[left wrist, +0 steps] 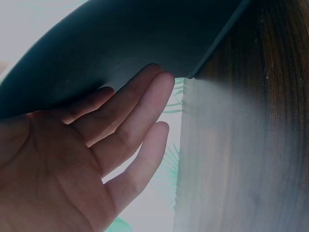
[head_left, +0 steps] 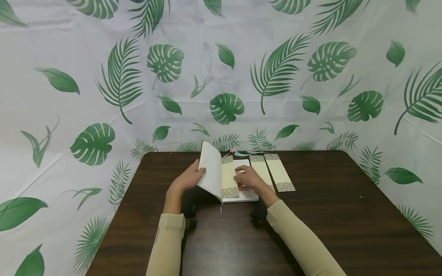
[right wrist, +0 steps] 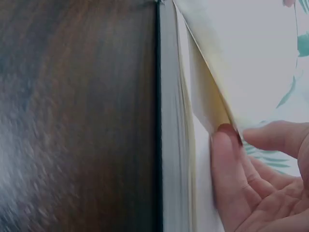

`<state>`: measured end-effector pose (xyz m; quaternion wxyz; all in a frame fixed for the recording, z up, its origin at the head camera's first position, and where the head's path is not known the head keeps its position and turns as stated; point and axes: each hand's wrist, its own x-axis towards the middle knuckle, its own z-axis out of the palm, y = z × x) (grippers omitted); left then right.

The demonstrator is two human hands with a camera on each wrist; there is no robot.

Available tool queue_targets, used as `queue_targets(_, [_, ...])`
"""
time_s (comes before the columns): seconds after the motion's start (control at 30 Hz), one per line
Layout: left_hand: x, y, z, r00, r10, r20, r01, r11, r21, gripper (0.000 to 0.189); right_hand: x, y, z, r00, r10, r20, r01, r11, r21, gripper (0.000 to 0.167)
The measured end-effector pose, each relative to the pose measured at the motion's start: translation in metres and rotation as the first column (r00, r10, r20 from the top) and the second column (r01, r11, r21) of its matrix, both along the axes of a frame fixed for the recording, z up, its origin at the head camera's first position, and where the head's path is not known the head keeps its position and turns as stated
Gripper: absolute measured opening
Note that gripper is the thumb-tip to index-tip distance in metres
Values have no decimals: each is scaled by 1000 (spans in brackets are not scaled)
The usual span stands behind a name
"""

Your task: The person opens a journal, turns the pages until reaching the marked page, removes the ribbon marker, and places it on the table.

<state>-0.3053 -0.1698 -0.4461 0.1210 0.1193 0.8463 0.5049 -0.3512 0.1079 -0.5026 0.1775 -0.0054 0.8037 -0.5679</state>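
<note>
A notebook with a dark cover [left wrist: 145,38] lies open, its left part [head_left: 211,168] raised off the table. My left hand [head_left: 188,178] holds that raised part, thumb on the white page and fingers [left wrist: 140,111] behind the cover. A cream bookmark [head_left: 228,176] with patterned ends lies over the notebook's right-hand pages [head_left: 246,196], near the spine. My right hand [head_left: 250,179] pinches the bookmark's right edge between thumb and fingers. In the right wrist view, this edge [right wrist: 219,99] tilts up from the pages.
Two more cream bookmarks, one partly behind my right hand [head_left: 260,168] and one farther right [head_left: 279,172], lie on the dark wooden table [head_left: 331,207]. Pink and pale blue tassels [head_left: 241,154] lie at their far ends. A leaf-patterned cloth [head_left: 193,76] hangs behind the table.
</note>
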Motion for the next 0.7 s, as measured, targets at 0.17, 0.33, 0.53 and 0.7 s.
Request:
queue_targets(0.17, [2,-1,-1,1000,-3,0,3,1000,-3,54,1,-2,-6,1000,-11,-5,11,999,-30,48])
queue_targets(0.33, [4,0,0,1000,-5,4,5,1000,4,55,4,4,-3,999,-22,-39,22,1000,-3,46])
queue_targets(0.53, [5,0,2,1000,-9,-13,9,1000,3,53,2,24,5,996,-24,-86,28,998,52,44])
queue_targets(0.7, [4,-2,3,999,-25,-23,25,1000,0,55,-4,51,12,993,-28,-115,41,993,112,44])
